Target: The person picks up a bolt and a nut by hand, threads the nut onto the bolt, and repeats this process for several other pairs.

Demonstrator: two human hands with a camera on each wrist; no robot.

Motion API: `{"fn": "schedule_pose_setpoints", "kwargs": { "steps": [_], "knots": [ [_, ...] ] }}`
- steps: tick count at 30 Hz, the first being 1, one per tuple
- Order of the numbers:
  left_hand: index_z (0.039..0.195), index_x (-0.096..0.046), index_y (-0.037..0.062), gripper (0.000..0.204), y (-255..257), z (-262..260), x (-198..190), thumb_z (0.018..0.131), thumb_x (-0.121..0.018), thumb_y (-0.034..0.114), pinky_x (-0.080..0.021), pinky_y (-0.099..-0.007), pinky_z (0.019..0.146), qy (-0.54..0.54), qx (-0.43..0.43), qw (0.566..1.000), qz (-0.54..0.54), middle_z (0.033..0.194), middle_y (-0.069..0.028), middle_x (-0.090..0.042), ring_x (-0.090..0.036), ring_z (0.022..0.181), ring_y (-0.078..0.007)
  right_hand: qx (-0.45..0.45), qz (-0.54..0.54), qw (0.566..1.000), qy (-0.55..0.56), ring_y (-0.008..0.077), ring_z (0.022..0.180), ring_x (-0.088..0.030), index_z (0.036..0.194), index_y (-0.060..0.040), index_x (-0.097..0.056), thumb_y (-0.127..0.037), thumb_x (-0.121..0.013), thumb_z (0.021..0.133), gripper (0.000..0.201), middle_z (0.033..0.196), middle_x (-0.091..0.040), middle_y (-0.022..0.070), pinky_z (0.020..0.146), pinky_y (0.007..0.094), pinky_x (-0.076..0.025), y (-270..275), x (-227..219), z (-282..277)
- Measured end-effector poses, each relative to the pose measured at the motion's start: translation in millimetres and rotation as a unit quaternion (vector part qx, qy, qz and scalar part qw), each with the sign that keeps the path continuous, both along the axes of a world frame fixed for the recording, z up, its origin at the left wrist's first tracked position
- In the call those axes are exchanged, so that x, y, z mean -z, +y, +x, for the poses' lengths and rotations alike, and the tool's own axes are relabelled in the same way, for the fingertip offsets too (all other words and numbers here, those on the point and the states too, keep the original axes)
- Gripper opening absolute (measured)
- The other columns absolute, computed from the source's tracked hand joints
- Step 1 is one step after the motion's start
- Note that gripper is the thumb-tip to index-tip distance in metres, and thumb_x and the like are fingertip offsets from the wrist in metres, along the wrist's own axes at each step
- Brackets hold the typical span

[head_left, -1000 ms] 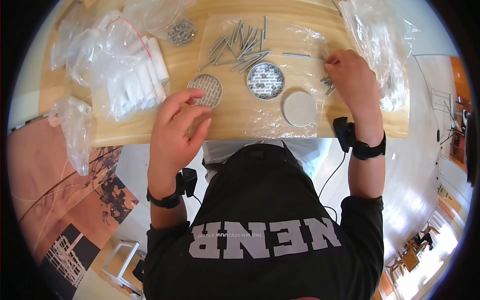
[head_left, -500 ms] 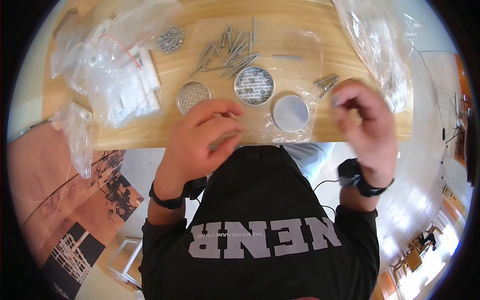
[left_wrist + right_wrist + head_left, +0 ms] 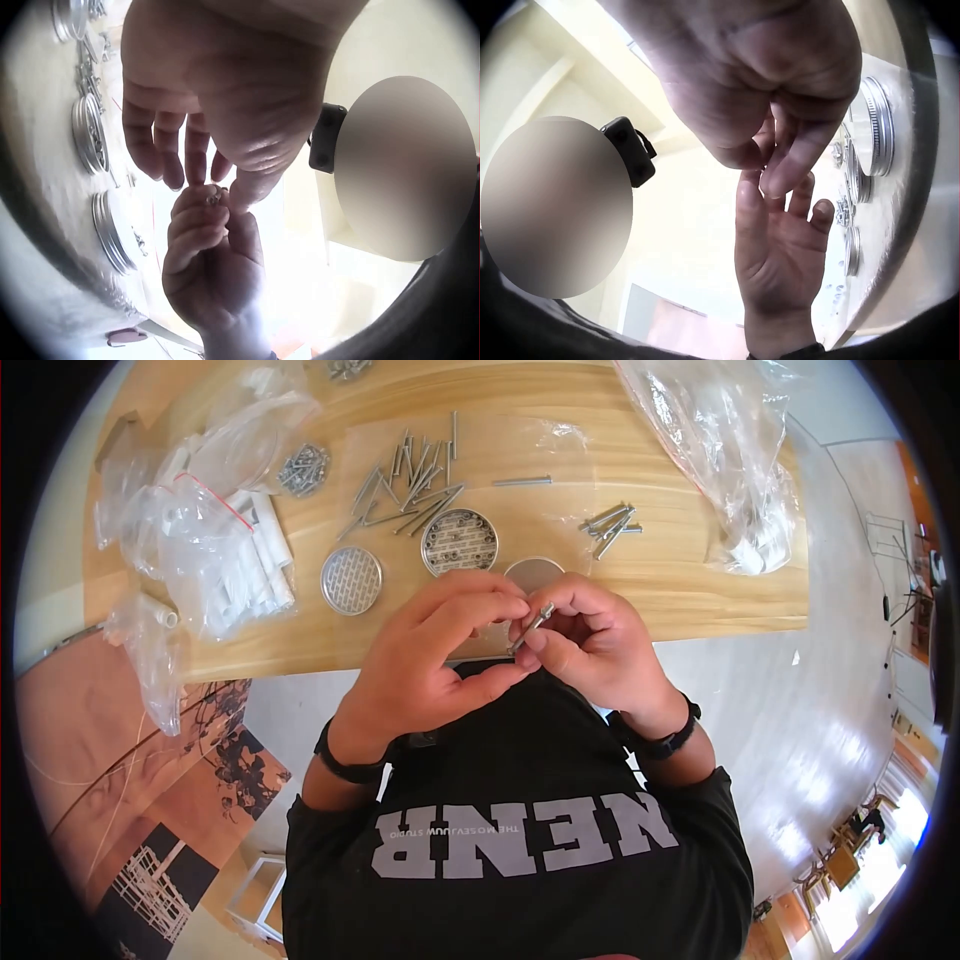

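pinching a metal bolt (image 3: 535,625) in its fingertips near the front edge of the table (image 3: 680,595), the right hand (image 3: 605,650) meets the left hand (image 3: 430,650), its fingers loosely spread.

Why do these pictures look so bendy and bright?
Head view: the table edge looks bent, corners go black; shine streaks the right-hand plastic bag. Left wrist view: bright glare washes out the background, making the left hand and right hand look dark. Right wrist view: a smooth, blurry oval hides details.
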State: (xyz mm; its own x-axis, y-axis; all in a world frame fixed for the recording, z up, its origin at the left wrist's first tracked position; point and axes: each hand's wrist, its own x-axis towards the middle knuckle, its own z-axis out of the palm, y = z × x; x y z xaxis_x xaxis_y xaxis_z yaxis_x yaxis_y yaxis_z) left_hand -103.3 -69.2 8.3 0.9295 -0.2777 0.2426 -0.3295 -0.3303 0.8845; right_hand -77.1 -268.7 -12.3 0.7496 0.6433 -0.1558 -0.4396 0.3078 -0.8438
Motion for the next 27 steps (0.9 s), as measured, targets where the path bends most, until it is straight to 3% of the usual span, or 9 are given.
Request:
{"fn": "schedule_pose_setpoints", "kwargs": {
  "steps": [5, 10, 13, 20, 27],
  "knots": [
    [0.104, -0.062, 0.0062, 0.035, -5.1, -8.7, 3.0, 0.074, -0.080, 0.004, -0.055, -0.0277, 0.061, 0.117, -0.058, 0.991, -0.023, 0.108, -0.0094, -0.063, -0.066, 0.081, -0.0177, 0.010, -0.016, 0.999, -0.030, 0.0089, 0.091, -0.062, 0.105, -0.0020, -0.057, 0.002, -0.058, 0.093, 0.012, 0.100, -0.060, 0.0031, 0.078, 0.0240, -0.053, 2.6, 5.5, 0.9],
    [0.100, -0.061, 0.0030, 0.028, -9.0, -3.4, 1.8, 0.077, -0.077, 0.004, -0.057, -0.0280, 0.060, 0.158, -0.065, 0.985, 0.015, 0.088, -0.0082, -0.065, -0.066, 0.068, -0.0187, 0.001, -0.070, 0.996, -0.061, 0.0090, 0.092, -0.062, 0.106, -0.0023, -0.057, 0.003, -0.058, 0.092, 0.015, 0.101, -0.062, 0.0024, 0.080, 0.0253, -0.053, -1.1, 4.8, 4.9],
    [0.101, -0.062, 0.0035, 0.025, -10.9, 4.2, 8.3, 0.080, -0.074, 0.007, -0.055, -0.0304, 0.058, 0.078, -0.054, 0.994, 0.060, 0.080, -0.0086, -0.066, -0.066, 0.064, -0.0222, 0.013, -0.079, 0.995, -0.065, 0.0096, 0.091, -0.064, 0.106, -0.0020, -0.058, 0.003, -0.059, 0.091, 0.016, 0.102, -0.063, 0.0032, 0.080, 0.0259, -0.054, -2.3, 6.6, 7.2],
    [0.094, -0.065, 0.0058, 0.017, -7.8, 0.7, 10.5, 0.080, -0.074, 0.013, -0.048, -0.0351, 0.054, 0.132, -0.030, 0.989, 0.063, 0.074, -0.0099, -0.065, -0.064, 0.063, -0.0254, 0.029, -0.113, 0.986, -0.117, 0.0116, 0.088, -0.067, 0.102, -0.0015, -0.060, 0.004, -0.061, 0.089, 0.014, 0.099, -0.066, 0.0047, 0.078, 0.0258, -0.055, -10.4, 7.7, 7.3],
    [0.088, -0.066, 0.0092, 0.014, 3.4, 3.0, 16.6, 0.077, -0.074, 0.011, -0.047, -0.0374, 0.054, 0.018, 0.014, 0.990, 0.139, 0.071, -0.0067, -0.062, -0.060, 0.063, -0.0269, -0.006, -0.164, 0.962, -0.220, 0.0169, 0.078, -0.067, 0.099, -0.0037, -0.062, -0.003, -0.067, 0.088, 0.012, 0.088, -0.067, 0.0065, 0.070, 0.0279, -0.054, -12.5, 2.3, 14.2]
  ]
}}
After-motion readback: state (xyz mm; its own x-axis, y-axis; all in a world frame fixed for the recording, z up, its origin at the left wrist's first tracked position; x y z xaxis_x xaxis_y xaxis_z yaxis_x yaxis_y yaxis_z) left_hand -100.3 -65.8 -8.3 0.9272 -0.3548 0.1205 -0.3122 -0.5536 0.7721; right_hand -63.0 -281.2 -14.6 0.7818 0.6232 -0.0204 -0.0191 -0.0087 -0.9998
